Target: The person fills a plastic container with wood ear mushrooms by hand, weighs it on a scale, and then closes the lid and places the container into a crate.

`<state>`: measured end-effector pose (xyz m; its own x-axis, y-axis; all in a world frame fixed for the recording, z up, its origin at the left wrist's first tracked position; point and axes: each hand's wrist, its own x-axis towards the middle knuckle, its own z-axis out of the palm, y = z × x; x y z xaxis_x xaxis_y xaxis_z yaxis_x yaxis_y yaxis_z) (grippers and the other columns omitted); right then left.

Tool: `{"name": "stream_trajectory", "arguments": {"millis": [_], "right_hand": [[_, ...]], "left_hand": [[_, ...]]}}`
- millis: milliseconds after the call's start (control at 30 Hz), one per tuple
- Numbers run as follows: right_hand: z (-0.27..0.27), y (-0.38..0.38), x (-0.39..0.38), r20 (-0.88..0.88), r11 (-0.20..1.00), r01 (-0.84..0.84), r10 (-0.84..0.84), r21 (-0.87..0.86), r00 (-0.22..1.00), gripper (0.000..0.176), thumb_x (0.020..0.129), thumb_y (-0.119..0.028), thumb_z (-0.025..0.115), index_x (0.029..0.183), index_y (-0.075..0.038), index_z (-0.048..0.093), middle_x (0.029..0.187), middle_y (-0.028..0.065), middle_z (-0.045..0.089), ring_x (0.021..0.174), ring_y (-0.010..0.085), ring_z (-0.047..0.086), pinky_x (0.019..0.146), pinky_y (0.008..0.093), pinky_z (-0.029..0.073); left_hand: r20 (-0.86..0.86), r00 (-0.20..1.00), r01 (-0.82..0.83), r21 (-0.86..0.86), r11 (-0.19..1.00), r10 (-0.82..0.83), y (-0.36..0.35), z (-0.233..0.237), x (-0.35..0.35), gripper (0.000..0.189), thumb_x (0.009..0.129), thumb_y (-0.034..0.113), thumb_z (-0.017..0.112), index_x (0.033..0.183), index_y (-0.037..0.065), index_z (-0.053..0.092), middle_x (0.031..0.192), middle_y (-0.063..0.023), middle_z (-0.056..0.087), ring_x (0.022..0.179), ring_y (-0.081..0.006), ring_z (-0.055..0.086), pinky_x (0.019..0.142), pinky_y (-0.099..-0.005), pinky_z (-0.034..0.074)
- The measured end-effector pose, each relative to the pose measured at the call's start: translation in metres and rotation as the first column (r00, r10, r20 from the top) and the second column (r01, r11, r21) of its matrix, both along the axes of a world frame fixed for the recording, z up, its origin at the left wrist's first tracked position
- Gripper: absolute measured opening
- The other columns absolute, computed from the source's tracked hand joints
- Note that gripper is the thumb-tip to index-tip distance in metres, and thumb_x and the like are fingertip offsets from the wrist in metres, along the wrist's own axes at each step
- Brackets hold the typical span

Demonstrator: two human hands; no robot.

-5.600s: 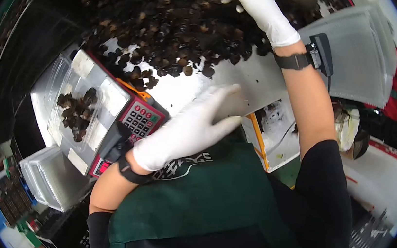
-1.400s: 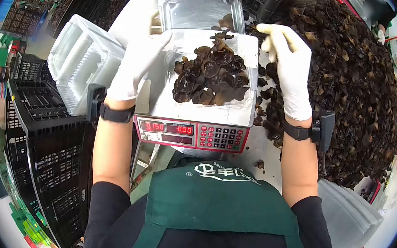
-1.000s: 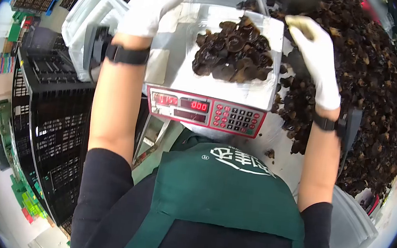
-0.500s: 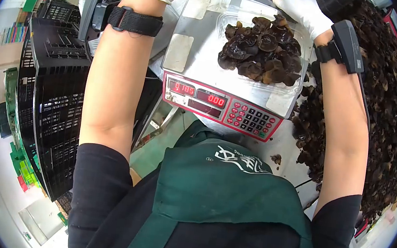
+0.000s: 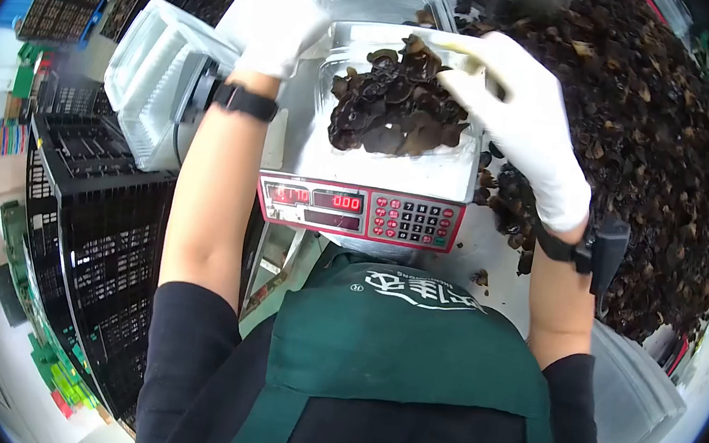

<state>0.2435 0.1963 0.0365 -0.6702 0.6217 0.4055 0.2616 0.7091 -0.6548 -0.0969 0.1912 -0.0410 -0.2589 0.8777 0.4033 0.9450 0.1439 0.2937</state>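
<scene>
A heap of dark brown wood ear mushrooms lies in a clear plastic tray on a red-framed digital scale. The scale's red digits are lit; the left reading is blurred. At the tray's far left is my left hand in a white glove. It is overexposed and smeared, so its grip is hidden. My right hand, also gloved in white, hovers at the heap's right side. Its thumb and forefinger are apart, with no mushroom seen between them.
Loose wood ear mushrooms form a large pile along the right. Clear empty trays are stacked at the left, above black plastic crates. A translucent bin stands at lower right.
My right hand has come from beyond the scale's far right back to the heap. The view has shifted, and the scale now appears farther left. The left reading no longer shows about 0.185.
</scene>
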Motion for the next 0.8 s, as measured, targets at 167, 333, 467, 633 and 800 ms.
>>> {"name": "stream_trajectory", "arguments": {"millis": [167,333,467,633,800], "right_hand": [[-0.027,-0.017,0.079,-0.025,0.753,0.276,-0.361,-0.598,0.932,0.028,0.101,-0.013,0.055,0.124,-0.004,0.068,0.085,0.0011,0.066,0.067,0.0041,0.050,0.062,0.0193,0.041],[-0.050,-0.055,0.089,-0.170,0.575,0.011,-0.261,-0.818,0.950,0.050,0.106,-0.029,0.047,0.144,0.004,0.046,0.085,0.0024,0.068,0.060,0.0033,0.047,0.059,0.0174,0.041],[-0.052,-0.064,0.059,-0.076,0.520,0.039,-0.199,-0.853,0.977,0.046,0.105,-0.020,0.048,0.146,0.001,0.044,0.084,0.0047,0.068,0.059,0.0045,0.049,0.057,0.0190,0.042],[-0.053,-0.057,0.048,-0.163,0.502,-0.049,-0.185,-0.863,0.969,0.029,0.102,-0.016,0.050,0.126,0.002,0.054,0.083,0.0081,0.068,0.057,0.0077,0.052,0.054,0.0211,0.042],[-0.054,-0.051,0.040,-0.145,0.545,-0.021,-0.186,-0.838,0.972,0.024,0.101,-0.019,0.054,0.116,0.000,0.055,0.076,0.0071,0.066,0.051,0.0053,0.047,0.049,0.0208,0.038]], "left_hand": [[0.673,0.730,0.061,0.109,0.992,-0.119,-0.096,0.078,0.074,0.048,0.081,0.003,0.061,0.130,0.003,0.059,0.112,-0.0148,0.065,0.110,-0.0263,0.062,0.096,-0.0374,0.050],[0.284,0.912,0.342,-0.119,0.932,-0.298,-0.183,0.088,0.108,0.046,0.082,0.001,0.061,0.126,0.014,0.067,0.126,-0.0164,0.059,0.117,-0.0303,0.056,0.102,-0.0401,0.046],[0.437,0.897,0.152,-0.177,0.972,-0.061,-0.198,0.054,0.129,0.062,0.085,0.001,0.068,0.144,0.015,0.053,0.119,-0.0078,0.057,0.101,-0.0151,0.058,0.086,-0.0283,0.049],[0.947,0.321,0.182,-0.080,0.980,0.018,-0.195,0.037,0.123,0.077,0.094,0.002,0.061,0.158,0.005,0.018,0.082,-0.0078,0.066,0.060,-0.0088,0.059,0.053,-0.0200,0.046],[0.988,0.153,0.224,-0.033,0.974,-0.002,-0.196,0.029,0.130,0.047,0.098,0.013,0.058,0.138,0.004,0.037,0.084,-0.0066,0.067,0.064,-0.0096,0.062,0.056,-0.0228,0.050]]}}
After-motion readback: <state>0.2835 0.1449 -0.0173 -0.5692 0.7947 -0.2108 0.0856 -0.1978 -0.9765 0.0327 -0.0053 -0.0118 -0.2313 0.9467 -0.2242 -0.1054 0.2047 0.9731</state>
